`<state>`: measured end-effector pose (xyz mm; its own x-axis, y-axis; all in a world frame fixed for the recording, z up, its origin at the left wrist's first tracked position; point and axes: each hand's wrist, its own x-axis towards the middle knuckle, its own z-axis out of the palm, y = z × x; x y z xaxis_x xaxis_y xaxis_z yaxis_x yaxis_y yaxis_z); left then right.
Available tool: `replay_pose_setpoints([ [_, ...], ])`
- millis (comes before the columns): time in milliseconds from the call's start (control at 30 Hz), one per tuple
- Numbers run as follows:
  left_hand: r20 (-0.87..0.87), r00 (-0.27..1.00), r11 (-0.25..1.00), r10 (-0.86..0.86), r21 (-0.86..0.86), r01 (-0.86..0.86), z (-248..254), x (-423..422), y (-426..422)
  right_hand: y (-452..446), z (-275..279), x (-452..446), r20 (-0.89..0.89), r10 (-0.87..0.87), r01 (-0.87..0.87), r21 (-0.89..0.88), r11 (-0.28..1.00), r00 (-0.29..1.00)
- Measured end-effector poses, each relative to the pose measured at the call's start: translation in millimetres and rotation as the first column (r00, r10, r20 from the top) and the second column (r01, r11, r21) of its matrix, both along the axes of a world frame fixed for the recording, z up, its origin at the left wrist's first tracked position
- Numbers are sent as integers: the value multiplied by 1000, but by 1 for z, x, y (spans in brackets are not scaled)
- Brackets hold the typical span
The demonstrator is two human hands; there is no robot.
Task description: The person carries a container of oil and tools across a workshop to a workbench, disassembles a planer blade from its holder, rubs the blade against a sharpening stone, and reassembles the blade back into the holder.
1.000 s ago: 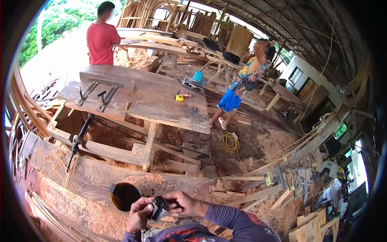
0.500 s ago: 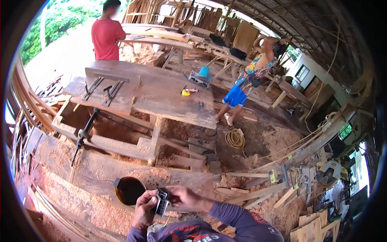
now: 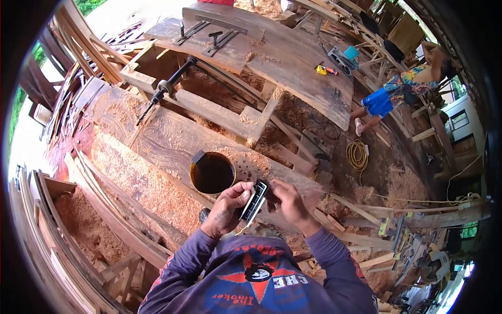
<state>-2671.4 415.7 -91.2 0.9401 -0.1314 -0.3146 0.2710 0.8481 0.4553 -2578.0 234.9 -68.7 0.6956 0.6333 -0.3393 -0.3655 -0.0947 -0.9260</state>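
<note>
A small black and silver device [image 3: 254, 201] is held upright at a slant in front of my chest. My left hand [image 3: 228, 208] grips its left side, thumb and fingers pressed on it. At its upper right side is my right hand [image 3: 291, 203], with curled fingers; its fingertips are partly hidden, so the exact contact is unclear. Just beyond my left hand, a round container of dark liquid [image 3: 212, 172] stands on the sawdust-strewn plank, a dark block on its rim.
A large wooden slab [image 3: 298, 68] lies ahead, bearing a yellow tool [image 3: 321, 69]. A long drill [image 3: 166, 88] rests left of centre. A person in blue shorts [image 3: 377, 102] stands at right, near a coiled yellow cord [image 3: 357, 155]. Curved boards [image 3: 120, 225] lie at lower left.
The view has tilted down and turned left, so the bench items appear farther right and the person in red is mostly cut off. The device remains between my hands.
</note>
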Motion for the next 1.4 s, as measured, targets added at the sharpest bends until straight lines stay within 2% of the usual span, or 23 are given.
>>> replay_pose_setpoints([
  [33,3,1000,1000,1,8,-1,0,-1,1,-4,-4,7,-529,98,45,249,967,843],
  [67,6,1000,1000,2,17,-2,0,-2,2,-8,-5,14,-732,222,60,338,939,644],
  [133,20,1000,1000,-9,9,9,-1,-3,2,-7,-3,6,-392,48,8,140,990,919],
  [167,1,1000,1000,4,13,-4,2,-2,1,-1,-2,0,18,-35,34,57,998,999],
  [200,-20,1000,1000,14,16,-13,4,-2,0,3,-2,-7,427,-83,95,-7,995,901],
  [233,-32,999,1000,32,0,-32,5,-1,-2,-1,-9,-6,679,-46,65,-3,998,732],
  [267,-30,999,999,33,0,-33,4,0,-2,-1,-14,-3,681,-44,63,-3,998,731],
  [333,-1,1000,1000,-4,-8,4,-2,-1,-2,-2,-22,-1,865,6,44,-33,998,502],
  [400,-4,1000,1000,1,2,-1,2,1,-4,-4,-23,2,846,23,47,-56,997,532],
  [433,-6,1000,1000,15,10,-15,3,3,-4,-4,-12,-1,538,-4,2,3,1000,843],
  [467,-6,1000,1000,12,11,-12,1,3,-4,-3,-3,-2,126,4,-14,78,997,992],
  [500,14,1000,1000,9,28,-9,-4,2,-2,-5,1,4,-315,47,7,167,986,948],
  [533,33,999,999,4,45,-5,-7,2,-1,-9,5,9,-632,157,67,316,946,759],
  [600,32,999,1000,-9,30,8,1,1,0,-20,-14,21,-788,347,85,447,890,508],
  [633,34,999,1000,-15,16,14,3,1,0,-19,-6,17,-789,346,86,446,891,508],
  [700,11,1000,1000,-11,-14,11,-1,2,-1,-11,18,4,-326,4,12,46,999,945],
  [733,-11,1000,999,-10,-41,9,-2,2,0,-4,9,-4,12,-126,125,58,991,992],
  [767,-10,1000,999,-6,-36,5,0,2,1,-4,7,-3,461,-72,76,10,997,885],
  [800,-17,1000,998,-14,-54,13,2,3,0,-5,6,-1,810,11,60,-57,997,586],
  [900,-24,999,998,-38,-50,37,4,1,-2,0,4,1,900,-6,62,-23,998,435],
  [1133,4,997,991,-73,-110,73,3,-2,-4,-6,10,5,893,49,13,-61,998,447],
  [1333,-23,998,994,-58,-92,55,3,-7,-5,-7,8,1,921,110,6,-121,993,373],
  [1400,-40,998,996,-50,-75,47,3,-9,-5,-7,3,3,959,85,4,-90,996,269],
])
